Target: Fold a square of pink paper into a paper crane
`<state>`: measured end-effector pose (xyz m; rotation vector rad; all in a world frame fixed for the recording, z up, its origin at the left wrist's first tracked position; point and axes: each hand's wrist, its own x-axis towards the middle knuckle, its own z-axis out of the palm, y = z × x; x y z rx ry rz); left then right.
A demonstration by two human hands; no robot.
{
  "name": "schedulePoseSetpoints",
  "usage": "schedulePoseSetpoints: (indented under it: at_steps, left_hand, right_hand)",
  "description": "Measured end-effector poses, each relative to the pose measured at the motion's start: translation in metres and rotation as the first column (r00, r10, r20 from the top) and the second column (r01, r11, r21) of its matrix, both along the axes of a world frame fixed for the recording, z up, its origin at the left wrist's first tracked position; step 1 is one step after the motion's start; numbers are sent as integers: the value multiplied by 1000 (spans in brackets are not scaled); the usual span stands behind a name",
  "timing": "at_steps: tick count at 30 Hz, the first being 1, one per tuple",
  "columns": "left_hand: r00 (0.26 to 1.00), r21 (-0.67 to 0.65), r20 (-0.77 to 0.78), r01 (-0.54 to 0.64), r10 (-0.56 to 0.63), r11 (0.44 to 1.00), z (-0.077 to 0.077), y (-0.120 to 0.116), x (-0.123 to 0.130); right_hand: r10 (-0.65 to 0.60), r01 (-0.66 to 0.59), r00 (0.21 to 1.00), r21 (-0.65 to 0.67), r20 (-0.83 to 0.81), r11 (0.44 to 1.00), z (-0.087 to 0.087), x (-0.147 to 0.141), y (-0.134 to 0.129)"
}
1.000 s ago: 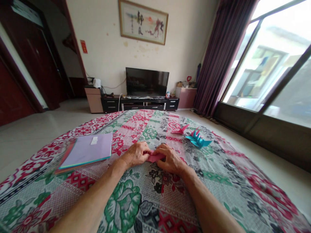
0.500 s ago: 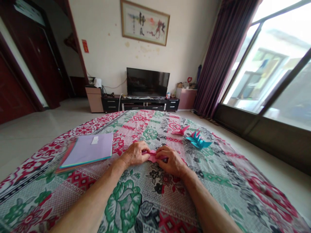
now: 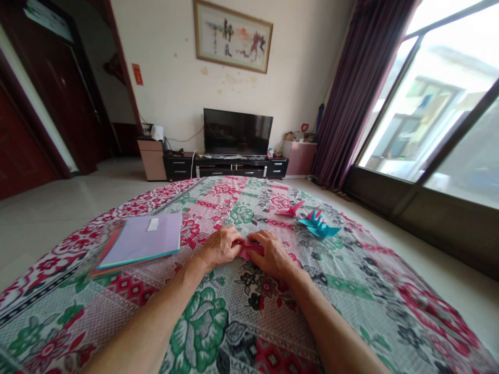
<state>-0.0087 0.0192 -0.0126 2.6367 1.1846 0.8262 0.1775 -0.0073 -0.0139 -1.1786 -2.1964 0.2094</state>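
Head camera gives me the room, with the pale wall (image 3: 156,47) at the back and a wide window (image 3: 429,109) on the right. Nearest to me is the bench (image 3: 343,317), rounded at its far edge and covered by a red, green and grey floral cloth. A purple curtain (image 3: 349,93) hangs beside the window, and a dark television (image 3: 237,132) stands on a low black cabinet (image 3: 230,169), below a framed picture (image 3: 234,39).

On the bench's left I see a stack of paper sheets (image 3: 142,243), lilac on top. My left hand (image 3: 220,248) and right hand (image 3: 275,255) meet near the middle of the cloth. Right of them sit bunched blue paper shapes (image 3: 320,228), too overlapped to count, with a pink folded shape (image 3: 291,210) just beyond.

Between my hands is the pink paper (image 3: 246,253), narrowly folded. Both sets of fingers are nearly closed, each pinching part of it; the right fingertips lie over its top. Smallest is a white slip (image 3: 153,224) on the lilac sheet.
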Motion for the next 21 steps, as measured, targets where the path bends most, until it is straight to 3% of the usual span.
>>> schedulePoseSetpoints:
  at_steps: [5, 12, 17, 21]
  left_hand:
    - [999, -9, -4, -33, 32, 999, 0, 0, 2]
    - [997, -30, -57, -53, 51, 998, 8, -4, 4]
    - [999, -114, 15, -28, 30, 993, 13, -7, 5]
    - [995, -160, 62, -64, 75, 985, 13, -7, 11]
  right_hand:
    - [10, -10, 1000, -17, 27, 1000, 1, 1, 0]
    - [41, -44, 994, -33, -97, 998, -1, 0, 0]
    - [68, -76, 984, -43, -167, 996, 1, 0, 0]
    - [53, -88, 966, -129, -252, 988, 3, 2, 2]
